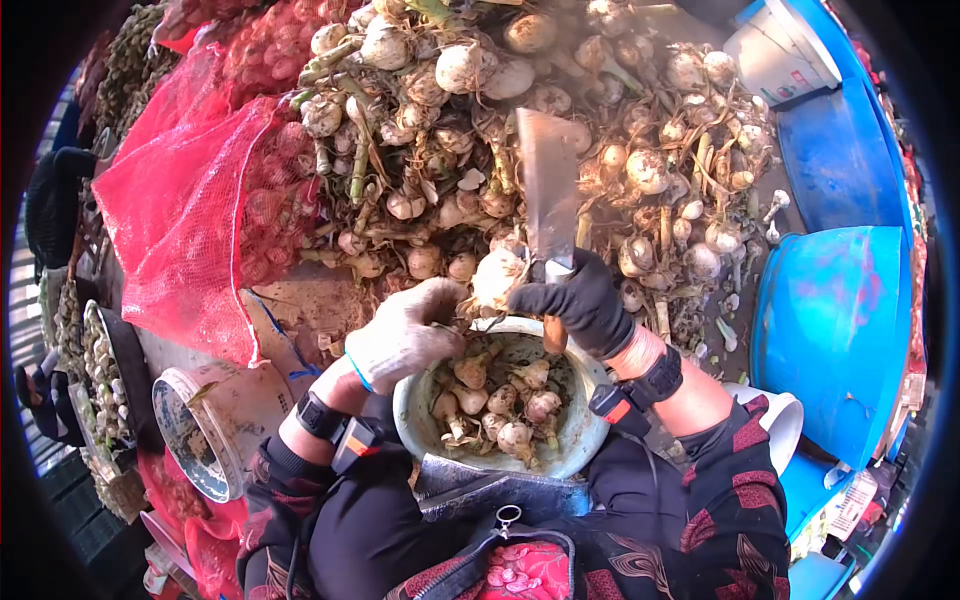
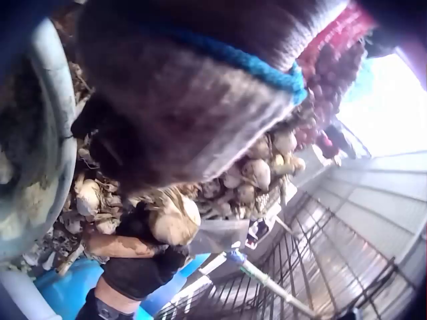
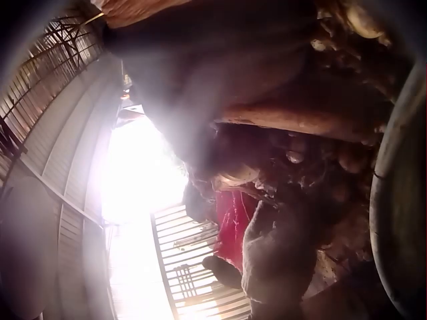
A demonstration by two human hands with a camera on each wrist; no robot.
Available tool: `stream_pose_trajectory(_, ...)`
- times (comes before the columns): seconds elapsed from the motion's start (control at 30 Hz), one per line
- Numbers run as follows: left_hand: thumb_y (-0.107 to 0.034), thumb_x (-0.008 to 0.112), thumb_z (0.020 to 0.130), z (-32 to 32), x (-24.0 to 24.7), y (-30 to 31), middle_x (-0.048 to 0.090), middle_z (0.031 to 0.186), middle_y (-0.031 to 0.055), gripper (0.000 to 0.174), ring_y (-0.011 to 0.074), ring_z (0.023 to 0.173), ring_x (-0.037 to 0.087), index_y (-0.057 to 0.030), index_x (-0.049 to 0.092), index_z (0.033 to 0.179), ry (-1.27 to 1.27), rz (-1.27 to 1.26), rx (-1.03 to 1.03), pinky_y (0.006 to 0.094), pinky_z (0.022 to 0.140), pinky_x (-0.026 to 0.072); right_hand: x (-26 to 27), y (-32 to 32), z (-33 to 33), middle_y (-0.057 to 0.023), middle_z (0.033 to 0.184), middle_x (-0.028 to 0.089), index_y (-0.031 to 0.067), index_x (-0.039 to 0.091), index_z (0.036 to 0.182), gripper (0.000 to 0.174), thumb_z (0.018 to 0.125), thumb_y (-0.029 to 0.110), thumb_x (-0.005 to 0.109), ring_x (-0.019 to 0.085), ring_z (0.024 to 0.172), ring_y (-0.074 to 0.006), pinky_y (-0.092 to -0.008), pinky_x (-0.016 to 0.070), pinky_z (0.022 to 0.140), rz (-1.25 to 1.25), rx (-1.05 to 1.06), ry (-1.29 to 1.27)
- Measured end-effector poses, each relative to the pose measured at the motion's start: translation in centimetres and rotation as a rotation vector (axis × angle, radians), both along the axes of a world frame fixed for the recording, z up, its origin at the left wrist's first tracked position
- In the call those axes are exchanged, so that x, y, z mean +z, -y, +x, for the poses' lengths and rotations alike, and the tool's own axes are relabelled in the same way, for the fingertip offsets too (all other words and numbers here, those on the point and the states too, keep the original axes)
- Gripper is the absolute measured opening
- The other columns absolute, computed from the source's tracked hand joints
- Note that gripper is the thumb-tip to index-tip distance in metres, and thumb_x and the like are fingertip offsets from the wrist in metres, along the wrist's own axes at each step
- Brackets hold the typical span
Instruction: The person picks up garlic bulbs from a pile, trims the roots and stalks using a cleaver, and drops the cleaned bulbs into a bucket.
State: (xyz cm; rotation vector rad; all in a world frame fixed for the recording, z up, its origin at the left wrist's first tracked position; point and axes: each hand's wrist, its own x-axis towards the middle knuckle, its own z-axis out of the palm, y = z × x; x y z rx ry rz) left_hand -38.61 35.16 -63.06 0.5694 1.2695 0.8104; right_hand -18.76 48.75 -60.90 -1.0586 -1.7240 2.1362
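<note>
While your right hand (image 1: 582, 305) gripped the cleaver (image 1: 549, 195), a garlic bulb (image 1: 497, 280) was at the basin's (image 1: 405, 410) far rim

Where the basin stood in front of you, its soiled inside held a cluster of loose bulbs (image 1: 515, 437) with short stalks. Your black-gloved right hand was closed round the wooden handle, the blade pointing away from you, its fingers beside the garlic bulb. Your white-gloved left hand (image 1: 405, 335) had its fingers bent at the bulb's other side; whether they pinched it, you could not tell from these views.

At the work surface's (image 1: 300, 300) left edge lay a red mesh sack (image 1: 190, 220), with more bulbs behind its netting. Nearer you, a white bucket (image 1: 245, 410) leaned over, and a dark container (image 1: 128, 365) past it was full of garlic. A large blue tub (image 1: 835, 340) stood at the surface's right edge, with a pale pail (image 1: 785, 55) by the far right corner.

A heap of garlic (image 1: 430, 150) with stalks covered much of the surface. Your left wrist view showed a panelled wall (image 2: 393, 180), metal bars (image 2: 313, 247) and a glaring bright opening (image 2: 390, 87).
</note>
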Motion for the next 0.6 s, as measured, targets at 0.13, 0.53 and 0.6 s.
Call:
stream_pose_trajectory(0.13,-0.008,0.079,0.060,2.9,0.9,-1.7,0.060,0.102,0.0056,0.066,0.0123,0.096,0.056,-0.0050,0.051,0.120,-0.281,0.232,0.077,0.0273,0.088,0.0466,-0.7,2.1,-1.1,-0.0031,0.078,0.064,0.0019,0.064,0.096,0.034,0.075,0.024,0.080,0.056,0.073,-0.0076,-0.0253,0.0477,0.066,0.260,0.075,-0.044)
stream_pose_trajectory(0.53,-0.023,0.072,0.075,2.4,-1.9,2.4,0.041,0.134,0.0146,0.064,0.0257,0.114,0.051,0.0014,0.044,0.128,0.205,0.298,0.185,0.0375,0.094,0.0442,1.1,1.3,0.8,-0.0132,0.066,0.056,0.0070,0.059,0.071,0.016,0.062,0.013,0.071,0.056,0.059,-0.0348,-0.0385,0.0463,0.052,1.029,0.283,-0.009)
stream_pose_trajectory(0.6,-0.023,0.068,0.080,2.3,-4.5,3.8,0.049,0.128,0.0137,0.062,0.0243,0.113,0.053,0.0007,0.043,0.131,0.078,0.323,0.100,0.0352,0.095,0.0431,1.0,1.4,0.8,-0.0129,0.065,0.055,0.0083,0.057,0.070,0.016,0.058,0.012,0.069,0.057,0.060,-0.0363,-0.0404,0.0462,0.051,1.057,0.315,0.022)
